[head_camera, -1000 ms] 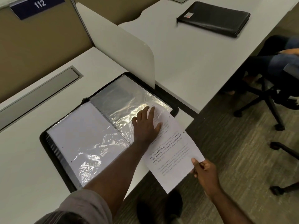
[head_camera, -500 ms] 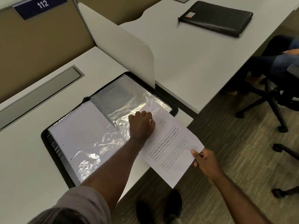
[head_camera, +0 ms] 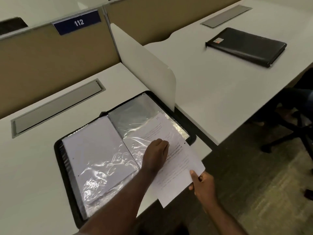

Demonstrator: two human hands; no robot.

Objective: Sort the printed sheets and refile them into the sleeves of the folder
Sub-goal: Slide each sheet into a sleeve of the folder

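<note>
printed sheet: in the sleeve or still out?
Partly in. The printed sheet has its far end under the right-hand sleeve; its near end juts past the desk edge, pinched by the right hand.

We see a black folder (head_camera: 59,150) with clear, glossy sleeves (head_camera: 135,126), a white sheet (head_camera: 177,168) printed in black text, a white desk (head_camera: 33,184), a tan partition (head_camera: 50,56) bearing a navy plate (head_camera: 77,22) with white "112", and another black folder (head_camera: 245,46).
</note>
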